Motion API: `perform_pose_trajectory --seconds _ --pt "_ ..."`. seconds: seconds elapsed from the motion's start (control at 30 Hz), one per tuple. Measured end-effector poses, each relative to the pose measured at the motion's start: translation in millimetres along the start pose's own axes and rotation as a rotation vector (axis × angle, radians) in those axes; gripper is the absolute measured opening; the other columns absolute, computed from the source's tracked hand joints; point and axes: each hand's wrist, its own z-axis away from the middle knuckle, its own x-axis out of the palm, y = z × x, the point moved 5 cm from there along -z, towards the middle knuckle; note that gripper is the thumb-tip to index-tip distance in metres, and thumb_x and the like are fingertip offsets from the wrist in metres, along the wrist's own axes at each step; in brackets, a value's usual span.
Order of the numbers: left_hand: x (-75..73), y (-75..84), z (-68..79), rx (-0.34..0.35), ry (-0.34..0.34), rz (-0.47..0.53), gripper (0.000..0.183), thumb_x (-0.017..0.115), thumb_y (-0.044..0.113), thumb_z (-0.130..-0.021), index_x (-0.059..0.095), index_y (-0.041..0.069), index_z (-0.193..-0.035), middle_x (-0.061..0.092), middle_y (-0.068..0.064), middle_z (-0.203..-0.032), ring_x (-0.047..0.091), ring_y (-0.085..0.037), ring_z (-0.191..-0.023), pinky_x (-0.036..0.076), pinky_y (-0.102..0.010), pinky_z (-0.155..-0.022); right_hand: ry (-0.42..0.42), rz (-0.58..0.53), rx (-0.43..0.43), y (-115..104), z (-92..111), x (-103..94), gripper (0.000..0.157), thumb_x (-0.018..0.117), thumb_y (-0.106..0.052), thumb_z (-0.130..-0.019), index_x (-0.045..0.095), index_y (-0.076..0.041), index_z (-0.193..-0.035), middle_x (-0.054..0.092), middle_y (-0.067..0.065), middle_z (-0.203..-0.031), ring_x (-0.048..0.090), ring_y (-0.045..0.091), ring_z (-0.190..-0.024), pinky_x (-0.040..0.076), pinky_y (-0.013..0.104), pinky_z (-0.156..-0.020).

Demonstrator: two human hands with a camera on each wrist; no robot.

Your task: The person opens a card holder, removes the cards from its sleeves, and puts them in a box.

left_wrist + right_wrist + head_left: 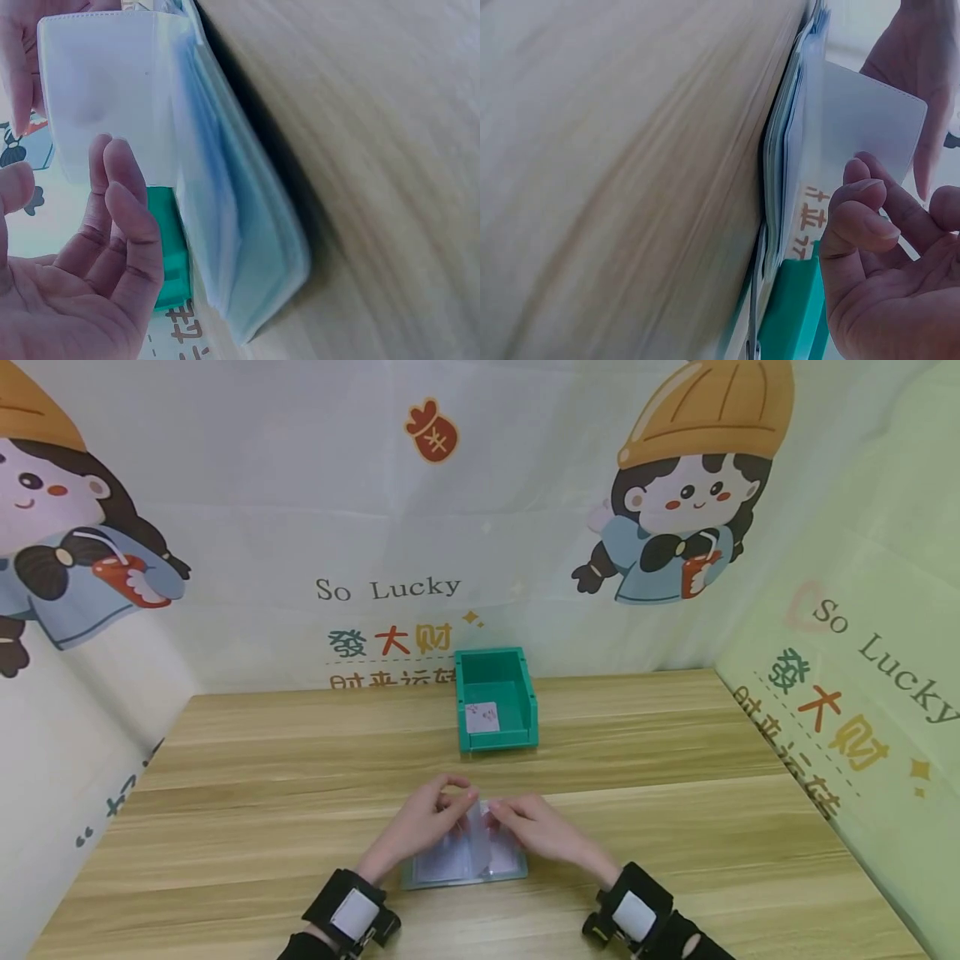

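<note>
A small album with clear plastic sleeves and a pale blue-green cover (427, 883) lies spread on the table. One translucent sleeve page (112, 82) stands up from its middle, between both hands. On the near side of that page in the left wrist view is my left hand (427, 817), fingers loosely bent, fingertips close to the sleeve and thumb apart. From the other side my right hand (536, 828) has a fingertip at the page, its other fingers (866, 225) loosely curled. Whether the left fingertips touch the page, I cannot tell.
Beyond the album stands a green open-front bin (497, 743), with a pale printed card (482, 717) at its left side. The wooden table (300, 760) meets a printed cloth backdrop (517, 568) behind and on both sides.
</note>
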Motion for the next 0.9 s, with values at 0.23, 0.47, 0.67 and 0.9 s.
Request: perform_pose_trajectory --seconds 0.23,0.47,0.67,0.9 --pt "-4.7 -0.5 2.5 -0.057 0.036 0.017 0.052 0.062 0.038 -0.106 0.058 -0.004 -0.137 0.074 -0.007 -0.078 0.066 -0.015 -0.07 0.045 -0.028 -0.062 -0.029 -0.003 0.009 -3 -5 8.9 0.051 0.036 -0.03 -0.116 0.072 0.005 -0.121 0.049 -0.003 -0.067 0.044 0.007 -0.057 0.035 0.023 -0.058" --pt "-16.0 0.0 8.7 -0.032 0.075 -0.056 0.027 0.07 0.02 -0.1 0.073 -0.003 -0.114 0.074 -0.007 -0.079 0.066 -0.013 -0.067 0.052 -0.028 -0.062 -0.055 0.028 0.051 -2 -7 13.9 0.05 0.035 -0.031 -0.116 0.072 0.003 -0.123 0.056 0.005 -0.08 0.044 0.01 -0.06 0.035 0.024 -0.061" --pt "-23.7 -4.2 14.1 -0.087 0.119 -0.113 0.016 0.075 0.006 -0.093 0.076 -0.006 -0.104 0.073 -0.008 -0.08 0.066 -0.013 -0.066 0.055 -0.028 -0.059 -0.029 0.087 0.017 -2 -6 8.3 0.042 0.044 -0.026 -0.114 0.074 0.002 -0.116 0.06 0.006 -0.084 0.048 0.008 -0.067 0.039 0.023 -0.065" --pt "-30.0 -11.3 19.1 -0.216 0.173 -0.151 0.029 0.083 0.002 -0.085 0.073 -0.01 -0.11 0.072 -0.009 -0.078 0.065 -0.015 -0.064 0.053 -0.029 -0.058 0.02 0.289 0.049 4 -1 -7.2 0.017 0.067 -0.017 -0.102 0.075 -0.004 -0.093 0.065 -0.001 -0.081 0.05 0.005 -0.07 0.041 0.021 -0.062"
